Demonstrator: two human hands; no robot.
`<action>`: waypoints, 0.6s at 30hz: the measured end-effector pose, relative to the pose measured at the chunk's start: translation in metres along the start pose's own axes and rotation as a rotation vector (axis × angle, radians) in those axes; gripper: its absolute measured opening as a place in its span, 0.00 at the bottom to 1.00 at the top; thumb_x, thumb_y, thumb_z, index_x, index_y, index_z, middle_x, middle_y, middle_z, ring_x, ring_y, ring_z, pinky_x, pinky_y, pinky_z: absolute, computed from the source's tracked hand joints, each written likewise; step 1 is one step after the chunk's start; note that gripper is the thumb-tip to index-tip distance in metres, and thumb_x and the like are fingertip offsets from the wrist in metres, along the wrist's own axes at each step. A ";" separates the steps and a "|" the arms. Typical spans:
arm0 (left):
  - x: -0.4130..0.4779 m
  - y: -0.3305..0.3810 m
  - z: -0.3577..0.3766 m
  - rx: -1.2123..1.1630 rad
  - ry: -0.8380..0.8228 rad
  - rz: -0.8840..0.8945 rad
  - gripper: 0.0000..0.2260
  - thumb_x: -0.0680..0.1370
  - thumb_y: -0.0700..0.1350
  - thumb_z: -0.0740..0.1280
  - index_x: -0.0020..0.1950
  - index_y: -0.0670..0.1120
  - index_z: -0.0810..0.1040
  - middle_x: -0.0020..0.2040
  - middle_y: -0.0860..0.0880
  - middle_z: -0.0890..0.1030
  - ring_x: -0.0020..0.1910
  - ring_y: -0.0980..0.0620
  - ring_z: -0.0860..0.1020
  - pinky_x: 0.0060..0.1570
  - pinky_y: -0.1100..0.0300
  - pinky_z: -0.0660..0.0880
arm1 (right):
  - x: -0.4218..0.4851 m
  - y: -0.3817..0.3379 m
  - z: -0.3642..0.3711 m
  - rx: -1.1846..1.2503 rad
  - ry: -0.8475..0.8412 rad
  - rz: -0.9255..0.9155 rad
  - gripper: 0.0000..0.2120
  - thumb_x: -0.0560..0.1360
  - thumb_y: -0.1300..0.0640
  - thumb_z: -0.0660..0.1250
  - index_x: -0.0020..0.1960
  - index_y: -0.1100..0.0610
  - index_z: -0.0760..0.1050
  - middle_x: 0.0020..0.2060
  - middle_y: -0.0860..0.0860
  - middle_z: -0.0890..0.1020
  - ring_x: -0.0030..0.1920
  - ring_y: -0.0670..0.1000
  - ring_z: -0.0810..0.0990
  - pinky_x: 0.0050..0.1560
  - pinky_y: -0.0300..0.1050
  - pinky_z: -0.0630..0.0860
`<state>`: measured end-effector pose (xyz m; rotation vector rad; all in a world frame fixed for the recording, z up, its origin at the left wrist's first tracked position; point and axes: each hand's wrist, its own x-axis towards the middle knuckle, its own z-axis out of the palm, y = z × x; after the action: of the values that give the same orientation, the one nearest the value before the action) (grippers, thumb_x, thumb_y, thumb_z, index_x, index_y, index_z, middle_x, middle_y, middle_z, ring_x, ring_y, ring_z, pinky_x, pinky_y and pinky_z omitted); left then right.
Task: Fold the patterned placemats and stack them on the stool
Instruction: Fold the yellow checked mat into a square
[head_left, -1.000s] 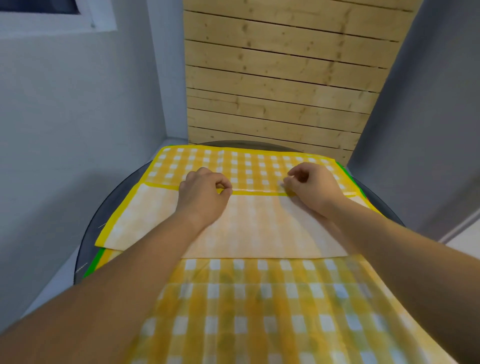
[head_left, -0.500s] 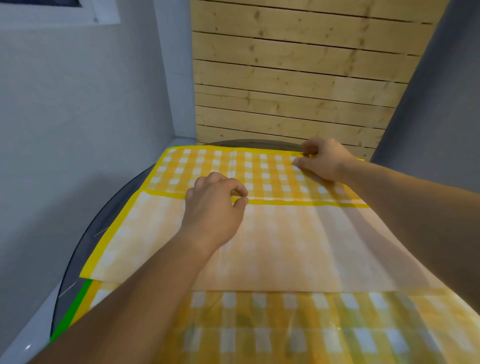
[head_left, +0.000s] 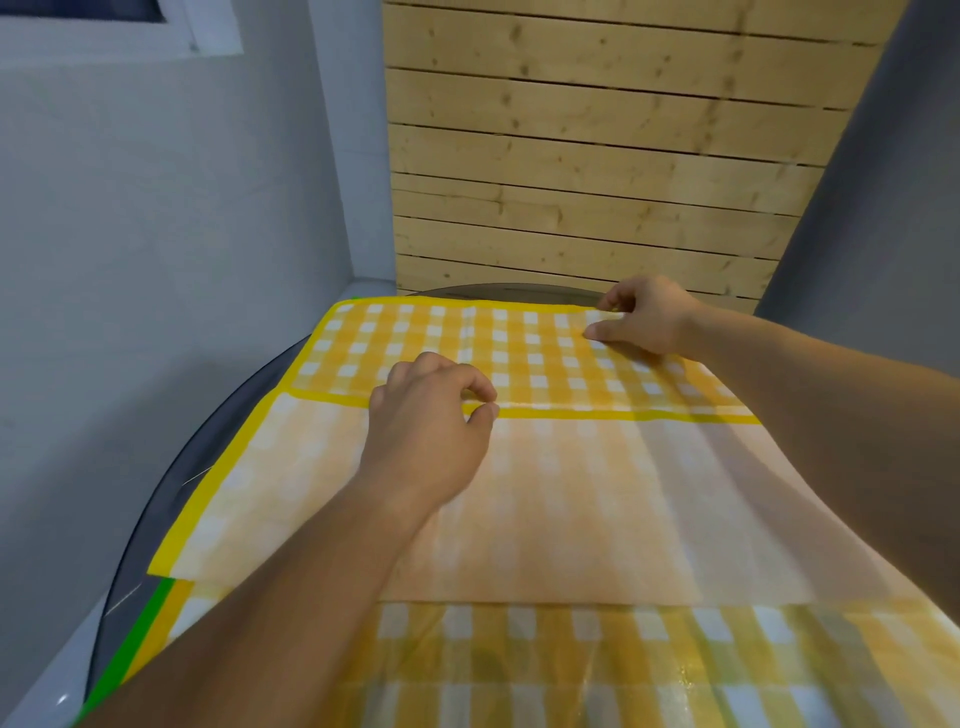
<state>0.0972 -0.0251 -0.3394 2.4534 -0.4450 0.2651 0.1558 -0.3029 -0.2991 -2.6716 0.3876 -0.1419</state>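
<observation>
A yellow checked placemat (head_left: 509, 348) lies on the dark round table (head_left: 228, 415), its near part folded over so the pale underside (head_left: 597, 499) faces up. My left hand (head_left: 431, 421) pinches the yellow border of that folded edge at the middle. My right hand (head_left: 644, 317) pinches the placemat's far right corner. Under it lies another checked placemat (head_left: 571, 665), glossy, reaching toward me, with a green edge (head_left: 130, 644) showing at the left. No stool is in view.
A grey wall stands close on the left, and a wooden slat panel (head_left: 597, 156) rises right behind the table. A grey surface closes the right side. The table's dark rim shows at left and at the far edge.
My right hand has left the folded edge and gone to the far right corner. My left hand has stayed on the edge. The view has moved closer.
</observation>
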 end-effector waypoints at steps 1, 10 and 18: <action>0.000 0.000 0.000 0.002 0.001 0.000 0.02 0.79 0.53 0.68 0.50 0.59 0.80 0.56 0.59 0.74 0.61 0.54 0.68 0.57 0.60 0.58 | -0.001 0.000 0.001 0.006 -0.001 -0.004 0.21 0.68 0.41 0.77 0.56 0.49 0.79 0.52 0.49 0.78 0.52 0.52 0.77 0.55 0.44 0.74; 0.001 -0.001 0.002 0.004 0.010 0.001 0.04 0.78 0.53 0.68 0.53 0.59 0.78 0.56 0.58 0.74 0.61 0.52 0.68 0.56 0.59 0.58 | -0.011 -0.012 -0.008 0.282 0.098 -0.125 0.10 0.73 0.49 0.75 0.43 0.55 0.79 0.37 0.51 0.77 0.35 0.48 0.71 0.35 0.39 0.69; 0.001 0.000 -0.005 -0.167 0.003 -0.058 0.08 0.74 0.53 0.73 0.51 0.57 0.79 0.54 0.58 0.76 0.61 0.52 0.72 0.65 0.52 0.68 | -0.046 -0.022 -0.035 0.074 0.170 -0.225 0.06 0.75 0.50 0.71 0.40 0.48 0.81 0.37 0.42 0.82 0.43 0.49 0.80 0.50 0.45 0.75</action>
<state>0.0978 -0.0219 -0.3350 2.2981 -0.3779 0.1988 0.1122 -0.2846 -0.2600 -2.6306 0.1282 -0.4454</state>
